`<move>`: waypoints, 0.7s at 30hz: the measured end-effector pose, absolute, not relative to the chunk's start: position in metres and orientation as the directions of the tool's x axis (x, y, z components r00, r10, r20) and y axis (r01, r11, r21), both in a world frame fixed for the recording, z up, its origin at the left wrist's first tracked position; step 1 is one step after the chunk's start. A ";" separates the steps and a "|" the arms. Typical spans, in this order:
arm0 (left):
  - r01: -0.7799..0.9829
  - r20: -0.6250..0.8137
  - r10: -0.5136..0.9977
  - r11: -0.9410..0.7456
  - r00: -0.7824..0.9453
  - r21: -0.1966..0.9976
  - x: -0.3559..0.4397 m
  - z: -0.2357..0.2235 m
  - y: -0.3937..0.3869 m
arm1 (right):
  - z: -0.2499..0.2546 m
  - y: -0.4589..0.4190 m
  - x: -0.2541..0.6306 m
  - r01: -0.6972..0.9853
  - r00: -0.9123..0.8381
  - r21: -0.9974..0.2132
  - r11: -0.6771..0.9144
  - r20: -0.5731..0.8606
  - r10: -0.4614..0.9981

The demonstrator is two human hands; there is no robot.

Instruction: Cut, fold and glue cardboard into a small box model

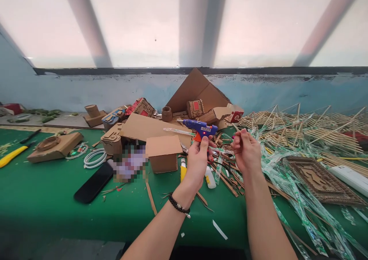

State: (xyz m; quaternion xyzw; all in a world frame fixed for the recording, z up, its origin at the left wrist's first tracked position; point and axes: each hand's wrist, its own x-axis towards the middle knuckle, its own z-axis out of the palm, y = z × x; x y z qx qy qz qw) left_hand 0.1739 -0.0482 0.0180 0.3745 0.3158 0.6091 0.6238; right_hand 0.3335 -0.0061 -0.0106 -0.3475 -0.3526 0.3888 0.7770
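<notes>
A blue hot glue gun point(199, 127) with an orange trigger and a small lit red light is gripped in my left hand point(197, 162), its nozzle pointing left. To its right, my right hand point(247, 150) is raised with the fingers pinched together around a thin pale stick point(235, 127); only its end shows, so its exact kind is unclear. Just left of my left hand stands a small cardboard box point(163, 158). Below the glue gun, a white bottle point(210, 177) and a yellow-handled tool point(183, 169) lie partly hidden near my wrist.
Cardboard models point(142, 108) and sheets crowd the back by the wall. Many thin wooden sticks point(304, 127) and clear plastic wrappers point(280, 175) fill the right. A black phone point(94, 182), a coiled white cable point(94, 158) and a yellow cutter point(13, 156) lie left on the green table point(115, 218).
</notes>
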 end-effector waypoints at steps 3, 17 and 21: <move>-0.511 0.068 0.995 -0.022 0.071 0.859 0.174 0.022 -0.051 | -0.009 -0.017 0.322 -0.403 0.323 -0.835 0.375 0.253 0.912; -0.541 0.035 0.998 -0.005 0.046 0.841 0.181 0.003 -0.091 | -0.032 -0.078 0.318 -0.271 0.271 -0.925 0.268 0.194 0.943; -0.548 -0.003 1.000 -0.013 -0.028 0.836 0.180 -0.014 -0.092 | -0.033 -0.092 0.317 -0.018 0.127 -0.976 0.218 0.214 0.968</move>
